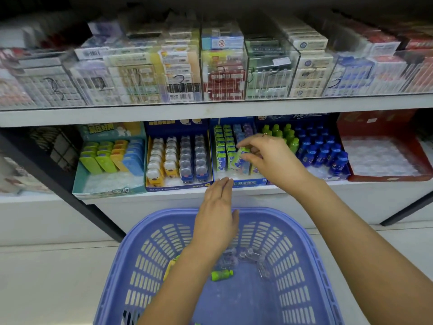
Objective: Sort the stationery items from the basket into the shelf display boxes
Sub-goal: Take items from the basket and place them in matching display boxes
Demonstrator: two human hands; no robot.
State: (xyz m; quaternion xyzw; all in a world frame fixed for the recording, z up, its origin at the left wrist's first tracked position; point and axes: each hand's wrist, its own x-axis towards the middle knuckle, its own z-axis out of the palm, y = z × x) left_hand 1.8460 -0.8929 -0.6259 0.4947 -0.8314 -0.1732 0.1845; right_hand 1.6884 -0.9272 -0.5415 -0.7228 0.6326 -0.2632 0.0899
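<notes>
Packet (241, 158), flat glossy green-blue rectangle, between right hand (271, 158) fingers (250, 141)

i'm seeing the basket (131, 235) sitting before and below the lower shelf (164, 198), loose items (221, 275) lying in it. display boxes (178, 186) are standing side by side on the shelf; my right hand (269, 158) is holding a pack (240, 158) over the third from left.

Slotted purple plastic basket (145, 261)

The lower shelf (351, 191) carried display boxes (179, 184) side by side, from a teal box (110, 192) at left to a red box (386, 177) at right. Clear boxes (271, 73) lined the upper shelf (210, 111).
</notes>
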